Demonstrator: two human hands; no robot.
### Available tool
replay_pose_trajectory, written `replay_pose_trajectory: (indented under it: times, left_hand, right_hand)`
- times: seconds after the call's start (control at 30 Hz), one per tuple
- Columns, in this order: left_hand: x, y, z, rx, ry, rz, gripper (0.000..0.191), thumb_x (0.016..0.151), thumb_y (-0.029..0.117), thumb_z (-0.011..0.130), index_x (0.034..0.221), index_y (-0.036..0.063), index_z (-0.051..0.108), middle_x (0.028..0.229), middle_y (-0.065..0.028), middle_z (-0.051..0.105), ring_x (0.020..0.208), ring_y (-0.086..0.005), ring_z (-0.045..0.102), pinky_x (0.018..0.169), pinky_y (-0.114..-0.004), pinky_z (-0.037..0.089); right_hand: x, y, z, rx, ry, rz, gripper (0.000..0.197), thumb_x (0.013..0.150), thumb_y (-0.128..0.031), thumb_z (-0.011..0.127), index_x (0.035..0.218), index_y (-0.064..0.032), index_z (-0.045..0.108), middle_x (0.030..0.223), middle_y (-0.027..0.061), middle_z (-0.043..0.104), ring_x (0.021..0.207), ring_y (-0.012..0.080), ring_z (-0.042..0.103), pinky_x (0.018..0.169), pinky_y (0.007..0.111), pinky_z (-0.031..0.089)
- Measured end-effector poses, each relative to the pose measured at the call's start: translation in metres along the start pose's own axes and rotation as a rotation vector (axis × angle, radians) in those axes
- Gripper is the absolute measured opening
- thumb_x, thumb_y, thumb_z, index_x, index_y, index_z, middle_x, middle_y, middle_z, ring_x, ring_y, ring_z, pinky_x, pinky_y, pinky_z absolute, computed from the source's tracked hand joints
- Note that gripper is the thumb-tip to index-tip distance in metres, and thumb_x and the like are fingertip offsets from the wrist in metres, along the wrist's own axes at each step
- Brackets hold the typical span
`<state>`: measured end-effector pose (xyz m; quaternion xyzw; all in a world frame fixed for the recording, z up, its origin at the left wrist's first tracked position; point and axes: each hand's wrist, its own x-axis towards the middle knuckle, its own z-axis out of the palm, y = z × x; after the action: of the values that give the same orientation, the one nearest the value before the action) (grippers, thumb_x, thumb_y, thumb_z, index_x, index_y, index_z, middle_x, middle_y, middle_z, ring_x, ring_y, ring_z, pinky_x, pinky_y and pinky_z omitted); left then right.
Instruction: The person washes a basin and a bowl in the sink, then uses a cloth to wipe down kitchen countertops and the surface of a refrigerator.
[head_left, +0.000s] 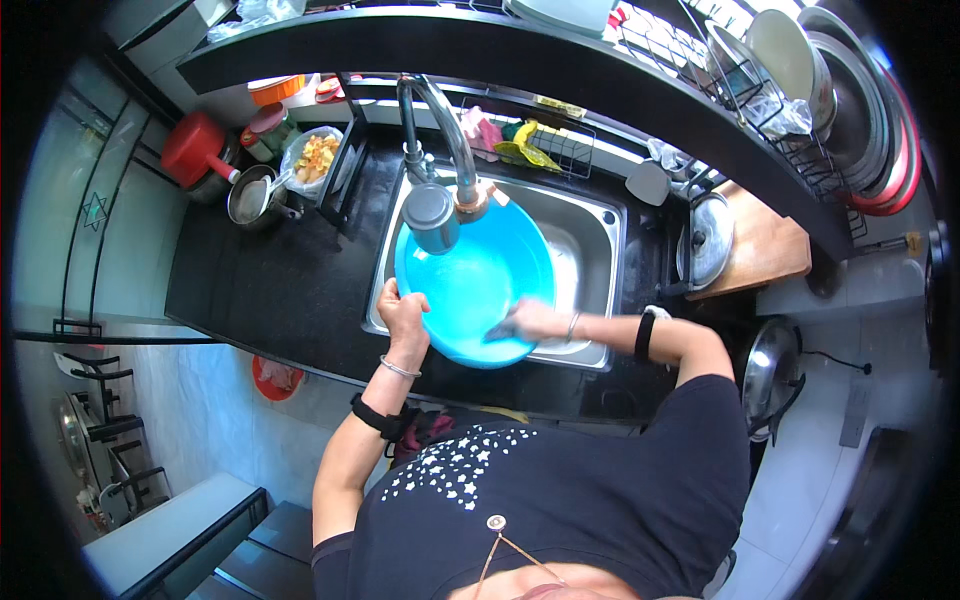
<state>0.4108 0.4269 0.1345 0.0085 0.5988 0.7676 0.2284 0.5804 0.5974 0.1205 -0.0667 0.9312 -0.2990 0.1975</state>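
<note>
A blue plastic basin rests tilted over the stainless steel sink, under the faucet. My left hand grips the basin's left rim, thumb on top. Inside the basin near its lower right, my right hand is blurred by motion and holds a dark cloth or scrubber against the wall; its exact kind cannot be told. A grey cylindrical fitting on the faucet hangs above the basin's upper left part. Whether water runs is not clear.
A black counter surrounds the sink. Pots, including a red saucepan, and a bowl of peelings stand at the left. Behind the sink is a wire basket with cloths. A pot lid and wooden board stand right; a shelf overhangs.
</note>
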Motion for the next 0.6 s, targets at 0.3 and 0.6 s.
replay_pose_trajectory:
  times: [0.3, 0.6]
  left_hand:
    - [0.005, -0.002, -0.011, -0.014, 0.119, -0.107, 0.021, 0.050, -0.012, 0.042, 0.062, 0.0056, 0.043, 0.061, 0.0005, 0.047, 0.052, -0.0091, 0.042, 0.042, -0.023, 0.031]
    - [0.017, -0.012, -0.007, 0.024, 0.105, -0.126, 0.021, 0.049, -0.011, 0.046, 0.062, 0.0052, 0.045, 0.062, 0.0013, 0.047, 0.055, -0.0082, 0.043, 0.045, -0.023, 0.033]
  right_hand:
    - [0.105, 0.029, -0.079, 0.016, 0.590, -0.092, 0.017, 0.071, -0.006, 0.058, 0.087, -0.0022, 0.057, 0.085, 0.0110, 0.060, 0.080, 0.0289, 0.058, 0.066, 0.037, 0.045]
    - [0.198, 0.127, -0.121, 0.079, 0.675, -0.150, 0.038, 0.082, -0.014, 0.044, 0.118, -0.0024, 0.042, 0.122, 0.0140, 0.039, 0.114, 0.0267, 0.039, 0.097, 0.034, 0.030]
